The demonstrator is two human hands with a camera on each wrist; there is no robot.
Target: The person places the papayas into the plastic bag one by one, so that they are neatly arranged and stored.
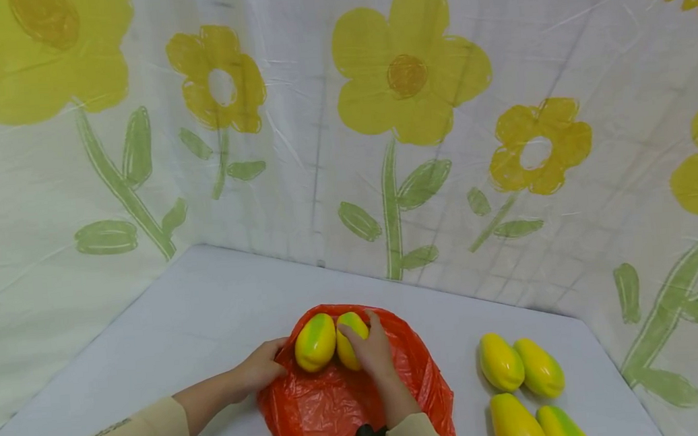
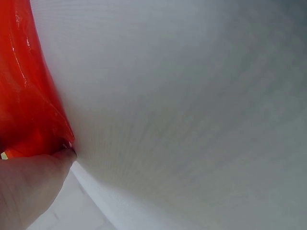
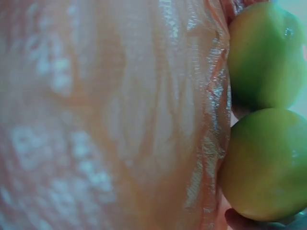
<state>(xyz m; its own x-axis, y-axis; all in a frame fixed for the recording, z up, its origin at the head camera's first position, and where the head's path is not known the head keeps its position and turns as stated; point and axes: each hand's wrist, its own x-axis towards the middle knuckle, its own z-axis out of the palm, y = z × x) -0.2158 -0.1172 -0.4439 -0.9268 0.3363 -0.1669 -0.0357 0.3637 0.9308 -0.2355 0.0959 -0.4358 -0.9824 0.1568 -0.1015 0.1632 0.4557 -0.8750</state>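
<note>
A red plastic bag (image 1: 320, 409) lies spread on the table with its mouth toward me. Two yellow mangoes with green streaks sit side by side at its far edge: a left mango (image 1: 316, 342) and a right mango (image 1: 346, 357). My right hand (image 1: 375, 351) reaches over the bag and grips the right mango, thumb across its near side. With my left hand (image 1: 259, 371) I pinch the bag's left rim; the left wrist view shows the thumb (image 2: 36, 179) against the red film. Close up in the right wrist view, the lower mango (image 3: 266, 165) touches my fingertips.
Several more mangoes lie on the white table (image 1: 232, 287) to the right of the bag, among them one mango (image 1: 501, 363) beside another mango (image 1: 540, 368). A flower-printed curtain (image 1: 299, 201) hangs behind the table's far edge.
</note>
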